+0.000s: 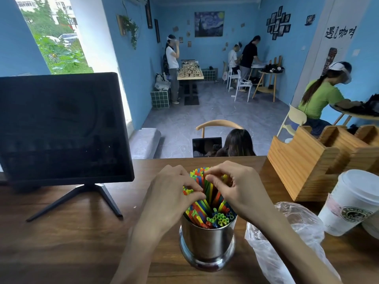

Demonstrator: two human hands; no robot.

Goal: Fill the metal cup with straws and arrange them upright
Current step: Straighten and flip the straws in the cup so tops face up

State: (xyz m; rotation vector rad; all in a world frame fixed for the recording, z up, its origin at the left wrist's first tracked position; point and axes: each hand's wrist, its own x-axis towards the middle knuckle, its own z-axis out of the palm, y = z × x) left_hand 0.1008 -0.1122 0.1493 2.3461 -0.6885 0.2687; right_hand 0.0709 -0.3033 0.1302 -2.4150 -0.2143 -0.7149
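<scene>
Metal cup (207, 240) standing near table's front edge, packed with straws (207, 199). Left hand (174, 193) and right hand (235, 189) both pinching straw tops; best nudging leaners gently upright.

We note blue walls (207, 48) and a grey tiled floor (215, 117). Daylight enters through a large window (55, 37) at left, with greenery outside. A night-sky painting (209, 24) hangs on the far wall, a cluster of black frames (278, 22) to its right, and a trailing plant (131, 29) on the left wall. We record a long table (190, 73) at the far end, white chairs (242, 83), a round wooden table (268, 78), and a curved-back wooden chair (217, 125) nearer us. Several people sit or stand at the tables.
</scene>
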